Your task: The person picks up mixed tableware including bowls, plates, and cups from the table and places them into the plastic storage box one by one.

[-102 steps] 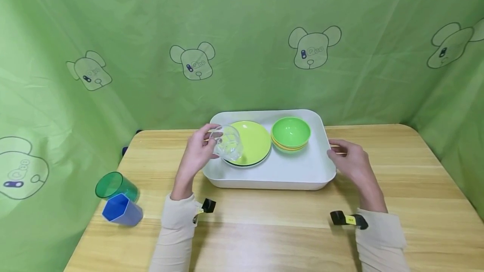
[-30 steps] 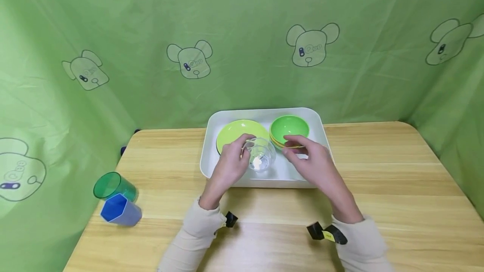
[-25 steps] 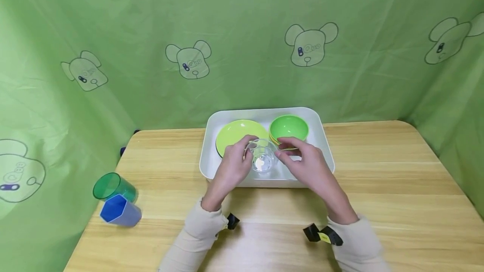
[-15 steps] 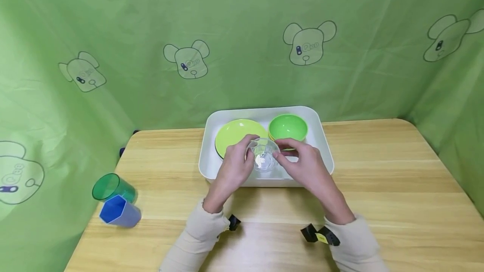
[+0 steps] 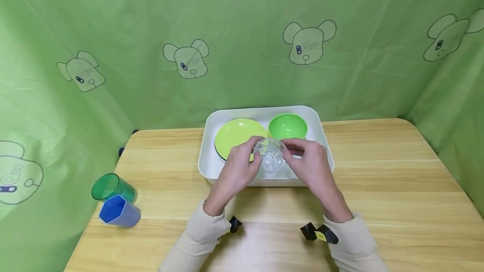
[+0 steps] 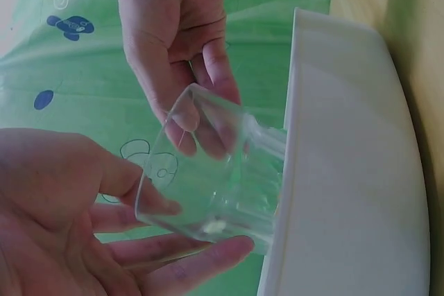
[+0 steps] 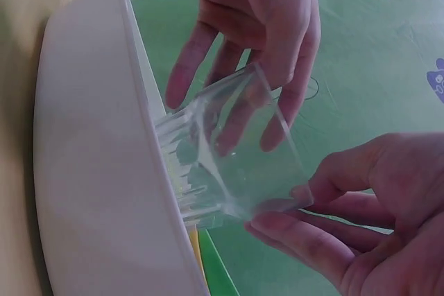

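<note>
Both hands hold a clear plastic cup point(image 5: 269, 162) over the front part of a white tray point(image 5: 204, 167). The left hand point(image 5: 239, 163) grips its left side, thumb nearer and fingers round the far side. On the right, the right hand point(image 5: 311, 160) pinches the rim between thumb and fingers, plain in the right wrist view, where the cup point(image 7: 257, 157) tapers down. The tray wall point(image 7: 104, 143) hides its lower end there, so I cannot tell whether it touches the tray floor. Behind the hands lie a stack of plates, yellow-green plate point(image 5: 238, 135) on top, and stacked bowls, green bowl point(image 5: 288, 127) uppermost.
At the table's left side stand a green see-through cup point(image 5: 113, 187) and a blue six-sided cup point(image 5: 120, 212), close together. The wooden table point(image 5: 389, 188) extends right of the tray. A green curtain point(image 5: 242, 20) rises behind the table and at its sides.
The left hand has carried the clear cup rightward from over the plates to the tray's front middle. The right hand has left the tray's right edge and taken hold of the cup too.
</note>
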{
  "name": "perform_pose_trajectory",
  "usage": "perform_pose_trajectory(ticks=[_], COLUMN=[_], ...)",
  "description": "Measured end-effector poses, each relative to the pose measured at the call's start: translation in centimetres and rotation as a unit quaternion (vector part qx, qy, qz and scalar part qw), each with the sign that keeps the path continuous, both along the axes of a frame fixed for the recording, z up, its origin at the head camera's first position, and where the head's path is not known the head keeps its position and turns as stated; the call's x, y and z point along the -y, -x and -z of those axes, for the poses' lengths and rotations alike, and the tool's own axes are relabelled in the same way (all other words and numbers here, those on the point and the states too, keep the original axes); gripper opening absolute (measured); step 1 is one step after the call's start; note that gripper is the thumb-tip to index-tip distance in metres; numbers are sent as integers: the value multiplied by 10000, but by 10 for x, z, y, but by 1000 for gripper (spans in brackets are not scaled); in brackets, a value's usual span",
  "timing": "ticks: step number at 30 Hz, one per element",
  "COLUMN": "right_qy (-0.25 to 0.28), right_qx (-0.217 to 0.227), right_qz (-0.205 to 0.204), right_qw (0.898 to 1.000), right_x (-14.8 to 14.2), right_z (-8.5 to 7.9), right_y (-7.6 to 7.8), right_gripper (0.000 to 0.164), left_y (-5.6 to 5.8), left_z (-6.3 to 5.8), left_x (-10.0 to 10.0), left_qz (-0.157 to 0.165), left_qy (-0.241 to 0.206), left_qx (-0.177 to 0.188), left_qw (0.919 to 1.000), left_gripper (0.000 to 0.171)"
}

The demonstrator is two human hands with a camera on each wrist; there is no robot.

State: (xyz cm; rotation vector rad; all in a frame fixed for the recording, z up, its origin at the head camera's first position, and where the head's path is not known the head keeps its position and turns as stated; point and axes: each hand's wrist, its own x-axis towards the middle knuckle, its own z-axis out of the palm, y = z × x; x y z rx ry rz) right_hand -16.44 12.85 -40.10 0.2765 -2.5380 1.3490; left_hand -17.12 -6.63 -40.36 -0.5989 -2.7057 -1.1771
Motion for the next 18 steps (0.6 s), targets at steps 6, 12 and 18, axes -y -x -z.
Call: perform_pose_trajectory(ticks=[6,12,18], right_qy=[155,111,51], right_qx=[0,-39,-23], right_qz=[228,512,613], right_qw=[9996,9986,9981], right_x=[-7,-18,-26], right_z=[-2,-2,0], right_y=[1,5,8], right_gripper=[20,18,18], left_y=[0,3,9], left_z=[-2,-5,-8], left_x=[-1,7,23], left_qz=[211,114,-120], left_qy=[-322,-303,-495], left_qx=[345,345,235], left_qw=[9987,9989,9984], left_gripper=[33,29,24])
